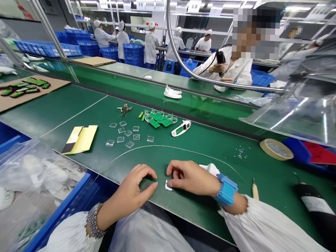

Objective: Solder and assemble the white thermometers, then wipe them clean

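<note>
Eleven clear plastic squares (129,144), one tape roll (276,149), one blue wrist strap (226,189).

My right hand (190,177) is sitting on a clear square (168,185), and my left hand (128,191) is resting just beside it. A long wire (167,146) is curving just past them on the bench (59,114). Behind the wire, more squares (123,133) are lying in a bunch, and little boards (159,118) are lying behind those. A card (80,139) is lying to my left, and a roll of tape (276,149) is lying far to my right.
</note>
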Motion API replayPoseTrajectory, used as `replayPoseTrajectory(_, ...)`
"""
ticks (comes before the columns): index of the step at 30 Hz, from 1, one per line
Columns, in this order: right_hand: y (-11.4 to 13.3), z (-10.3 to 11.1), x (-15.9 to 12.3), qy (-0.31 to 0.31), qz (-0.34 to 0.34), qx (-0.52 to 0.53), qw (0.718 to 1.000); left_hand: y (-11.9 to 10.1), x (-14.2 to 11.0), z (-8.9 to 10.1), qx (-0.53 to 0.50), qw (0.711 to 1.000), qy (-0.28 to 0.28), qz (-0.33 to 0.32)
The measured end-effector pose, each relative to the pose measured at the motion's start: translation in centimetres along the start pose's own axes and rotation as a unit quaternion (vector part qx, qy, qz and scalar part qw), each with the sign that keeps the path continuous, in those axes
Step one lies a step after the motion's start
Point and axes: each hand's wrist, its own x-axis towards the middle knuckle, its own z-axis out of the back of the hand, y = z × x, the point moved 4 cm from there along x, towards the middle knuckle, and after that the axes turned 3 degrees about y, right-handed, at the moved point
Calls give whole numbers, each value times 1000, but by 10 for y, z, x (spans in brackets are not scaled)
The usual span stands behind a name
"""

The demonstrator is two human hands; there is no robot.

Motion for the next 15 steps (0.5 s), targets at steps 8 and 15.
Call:
replayPoseTrajectory(8, 1, 19, -33, -95, -1, 47, 994, -6, 2, -6, 12, 999, 42, 10)
replayPoseTrajectory(15, -6, 10, -83, -132, -33, 91, 986, -27, 14, -22, 83, 990, 97, -53)
